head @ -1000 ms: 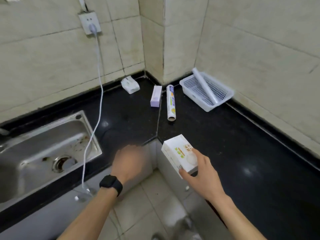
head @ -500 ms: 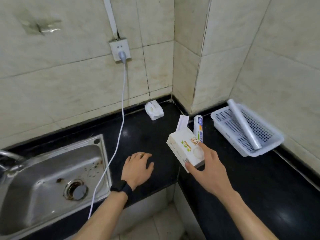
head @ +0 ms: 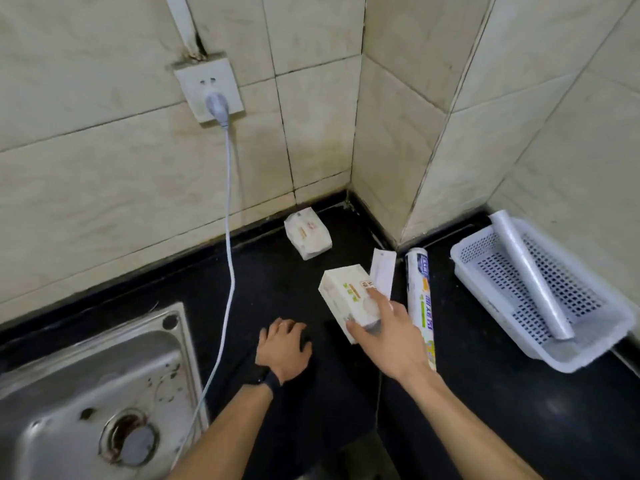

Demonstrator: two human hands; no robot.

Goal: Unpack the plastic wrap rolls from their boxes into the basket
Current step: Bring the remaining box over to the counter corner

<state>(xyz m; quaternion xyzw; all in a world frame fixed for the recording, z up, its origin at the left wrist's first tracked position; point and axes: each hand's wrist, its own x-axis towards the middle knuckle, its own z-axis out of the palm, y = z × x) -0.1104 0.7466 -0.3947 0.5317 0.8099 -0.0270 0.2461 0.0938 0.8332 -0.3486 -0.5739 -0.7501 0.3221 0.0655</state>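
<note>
My right hand [head: 391,341] grips a white box [head: 344,292] with green and orange print, held just above the black counter. Resting flat on the counter to its left is my left hand [head: 284,349], fingers spread, with a dark watch on the wrist. A printed plastic wrap roll [head: 420,292] lies on the counter right of the box. Between them lies a narrow pale box [head: 382,271]. At the right stands a white perforated basket [head: 595,344] with a bare clear-wrap roll [head: 530,275] lying diagonally in it. Another white box [head: 306,233] sits near the back wall.
A steel sink [head: 86,393] fills the lower left. A grey cable [head: 227,244] hangs from a wall socket [head: 209,90] down across the counter beside the sink. Tiled walls form a protruding corner behind the counter. The counter's inner edge drops to the floor near my forearms.
The view has moved closer to the wall corner. My right hand has carried the white box forward toward the printed roll. My left hand has settled onto the counter.
</note>
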